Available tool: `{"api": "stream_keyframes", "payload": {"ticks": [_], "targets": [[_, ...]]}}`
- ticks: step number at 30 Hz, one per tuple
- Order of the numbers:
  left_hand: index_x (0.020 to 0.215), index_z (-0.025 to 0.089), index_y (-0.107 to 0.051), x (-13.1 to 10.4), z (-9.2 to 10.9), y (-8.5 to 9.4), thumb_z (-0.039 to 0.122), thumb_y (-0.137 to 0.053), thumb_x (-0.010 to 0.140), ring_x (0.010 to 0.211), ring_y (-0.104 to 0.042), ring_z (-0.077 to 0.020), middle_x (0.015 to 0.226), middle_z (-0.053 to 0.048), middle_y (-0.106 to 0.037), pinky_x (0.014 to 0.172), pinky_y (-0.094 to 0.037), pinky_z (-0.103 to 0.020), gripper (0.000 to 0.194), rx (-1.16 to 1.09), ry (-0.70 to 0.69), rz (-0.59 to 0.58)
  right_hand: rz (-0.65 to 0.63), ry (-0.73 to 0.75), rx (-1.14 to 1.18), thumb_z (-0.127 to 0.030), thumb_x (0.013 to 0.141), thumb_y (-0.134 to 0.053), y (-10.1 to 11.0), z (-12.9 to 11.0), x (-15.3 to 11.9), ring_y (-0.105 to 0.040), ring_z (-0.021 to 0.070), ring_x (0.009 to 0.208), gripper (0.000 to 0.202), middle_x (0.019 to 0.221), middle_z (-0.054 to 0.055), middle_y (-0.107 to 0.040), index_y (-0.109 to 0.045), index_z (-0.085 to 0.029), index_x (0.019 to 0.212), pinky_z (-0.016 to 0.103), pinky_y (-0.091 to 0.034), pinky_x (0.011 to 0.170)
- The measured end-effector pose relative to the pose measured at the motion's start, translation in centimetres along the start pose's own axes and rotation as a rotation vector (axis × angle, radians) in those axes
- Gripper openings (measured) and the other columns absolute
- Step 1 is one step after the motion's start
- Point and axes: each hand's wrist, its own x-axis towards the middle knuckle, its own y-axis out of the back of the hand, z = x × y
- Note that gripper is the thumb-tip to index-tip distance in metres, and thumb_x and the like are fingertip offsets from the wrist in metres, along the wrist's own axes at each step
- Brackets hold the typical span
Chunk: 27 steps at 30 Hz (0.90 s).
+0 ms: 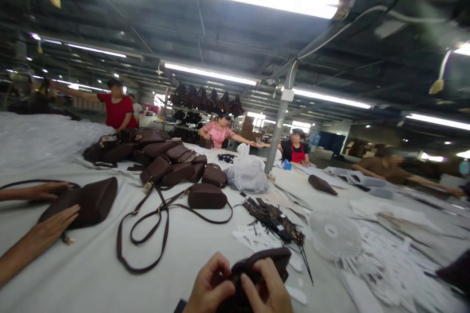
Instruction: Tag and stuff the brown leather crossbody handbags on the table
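White-covered worktable (95, 264) fills the lower view; dark brown handbag (281, 258) at its near side, bottom centre. Visible upper edge runs left to right, rising slightly, one end pointing right and away from the wearer; full long axis cannot be told under the hands. Left hand (211, 286) has thumb and forefinger nearly closed, pinching dark material; right hand (270, 286) curls over the bag, thumb and bent fingers gripping close beside. Beyond, to the left: pile of brown bags (172, 156), loose straps (165, 234) looping toward the wearer. A co-worker's hands (55, 222) rest on another bag (93, 200), far left. Round white fan (332, 232) right, bundle of dark strips (273, 217) just ahead. Handbag's underside and left part hidden by fingers and frame edge; pinched detail too dark to make out.
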Motion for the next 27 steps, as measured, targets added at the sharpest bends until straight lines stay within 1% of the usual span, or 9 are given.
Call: {"api": "stream_keyframes", "payload": {"ticks": [1, 2, 4, 7, 11, 14, 18, 23, 27], "targets": [[0.077, 0.019, -0.058, -0.2, 0.5, -0.4, 0.020, -0.076, 0.065, 0.067, -0.042, -0.0104, 0.070, 0.005, -0.046, 0.062, -0.033, -0.021, 0.022, 0.023, -0.018, 0.060, -0.056, -0.036, 0.012, -0.033, 0.081, -0.058, 0.5, -0.6, 0.1, -0.054, 0.0145, 0.058, 0.012, 0.070, -0.001, -0.054, -0.058, -0.023, 0.074, 0.024, -0.045, 0.055], [0.086, 0.020, -0.061, -0.2, 1.0, -0.6, 0.019, -0.076, 0.065, 0.069, -0.044, -0.0106, 0.075, 0.004, -0.049, 0.064, -0.035, -0.021, 0.026, 0.026, 0.012, 0.056, -0.107, -0.071, 0.016, -0.032, 0.082, -0.057, 1.0, -1.2, 0.3, -0.055, 0.0149, 0.061, 0.011, 0.072, -0.001, -0.055, -0.058, -0.023, 0.076, 0.025, -0.045, 0.056], [0.098, 0.021, -0.066, -0.1, 1.8, -0.7, 0.023, -0.076, 0.066, 0.069, -0.045, -0.0097, 0.088, 0.001, -0.054, 0.063, -0.036, -0.022, 0.033, 0.019, 0.067, -0.037, -0.150, -0.123, 0.006, -0.032, 0.080, -0.058, 1.8, -1.9, 0.7, -0.055, 0.0160, 0.064, 0.011, 0.073, 0.000, -0.056, -0.059, -0.022, 0.078, 0.026, -0.045, 0.058], [0.110, 0.021, -0.069, 0.4, 2.3, -0.1, 0.028, -0.074, 0.070, 0.085, -0.053, -0.0146, 0.122, -0.006, -0.051, 0.076, -0.042, -0.027, 0.041, -0.001, 0.085, -0.188, -0.188, -0.165, 0.012, -0.031, 0.078, -0.059, 2.5, -2.2, 1.1, -0.055, 0.0163, 0.066, 0.010, 0.075, 0.001, -0.057, -0.059, -0.021, 0.078, 0.027, -0.045, 0.060], [0.118, 0.022, -0.067, 0.6, 2.4, 0.5, 0.024, -0.070, 0.073, 0.106, -0.054, -0.0236, 0.133, -0.008, -0.047, 0.093, -0.040, -0.035, 0.045, -0.010, 0.117, -0.265, -0.213, -0.194, 0.053, -0.031, 0.079, -0.058, 2.7, -2.4, 1.1, -0.054, 0.0160, 0.067, 0.010, 0.077, 0.001, -0.056, -0.058, -0.020, 0.080, 0.027, -0.045, 0.060], [0.114, 0.021, -0.067, 0.5, 2.5, -0.1, 0.022, -0.068, 0.072, 0.111, -0.052, -0.0267, 0.129, -0.008, -0.053, 0.097, -0.039, -0.038, 0.042, 0.055, 0.107, -0.207, -0.235, -0.194, 0.054, -0.029, 0.081, -0.056, 2.6, -2.5, 1.1, -0.053, 0.0151, 0.066, 0.009, 0.077, 0.001, -0.054, -0.057, -0.020, 0.081, 0.026, -0.044, 0.059], [0.105, 0.021, -0.064, 0.2, 2.5, -2.1, 0.015, -0.056, 0.070, 0.124, -0.046, -0.0277, 0.131, -0.005, -0.056, 0.102, -0.036, -0.038, 0.036, 0.061, 0.122, -0.069, -0.240, -0.189, 0.003, -0.025, 0.080, -0.056, 2.5, -2.6, 1.0, -0.048, 0.0130, 0.061, 0.005, 0.075, -0.001, -0.050, -0.054, -0.021, 0.080, 0.025, -0.042, 0.056], [0.101, 0.022, -0.059, 0.3, 2.2, -3.4, 0.010, -0.048, 0.071, 0.126, -0.046, -0.0250, 0.136, -0.004, -0.053, 0.105, -0.035, -0.040, 0.034, 0.097, 0.190, -0.046, -0.235, -0.194, -0.013, -0.023, 0.079, -0.056, 2.5, -2.8, 0.9, -0.046, 0.0120, 0.059, 0.003, 0.074, -0.001, -0.050, -0.055, -0.020, 0.080, 0.025, -0.040, 0.054], [0.103, 0.022, -0.059, 1.2, 1.4, -3.5, 0.010, -0.046, 0.075, 0.125, -0.047, -0.0240, 0.129, -0.006, -0.057, 0.109, -0.032, -0.042, 0.033, 0.282, 0.089, 0.018, -0.241, -0.226, 0.114, -0.026, 0.081, -0.057, 2.4, -2.3, 1.3, -0.054, 0.0152, 0.071, 0.009, 0.083, 0.002, -0.056, -0.061, -0.020, 0.087, 0.025, -0.048, 0.061]]}}
